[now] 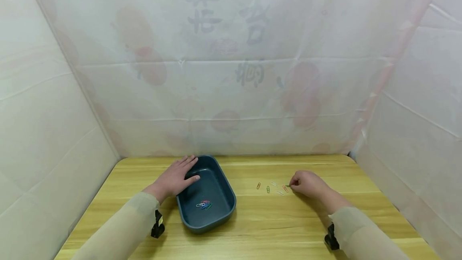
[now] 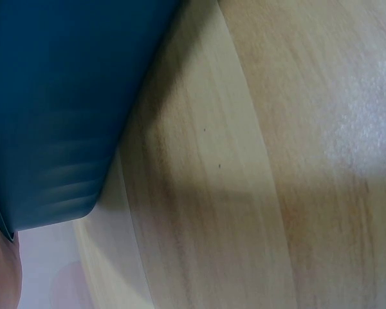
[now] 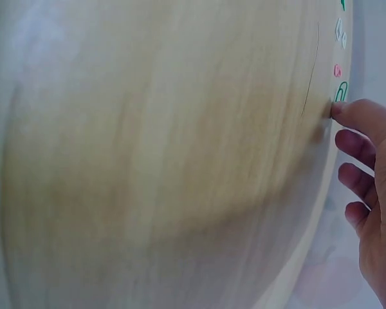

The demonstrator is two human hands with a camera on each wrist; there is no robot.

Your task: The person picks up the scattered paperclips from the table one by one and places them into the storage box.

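The left hand [image 1: 175, 178] lies flat on the dark blue plastic tray's [image 1: 221, 216] rim, steadying it; the right hand [image 1: 307, 183] pinches a green paper clip [image 1: 288, 186] on the wooden tabletop [image 1: 274, 228], among loose clips.

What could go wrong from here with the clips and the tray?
1. The right hand pinches at a small green clip lying flat on the table; the grip may slip or knock the loose clips beside it out of place.
2. The left hand rests only on the blue tray rim's far left corner, so a bump could slide the tray.
3. A clip carried across the gap may drop short of the tray.
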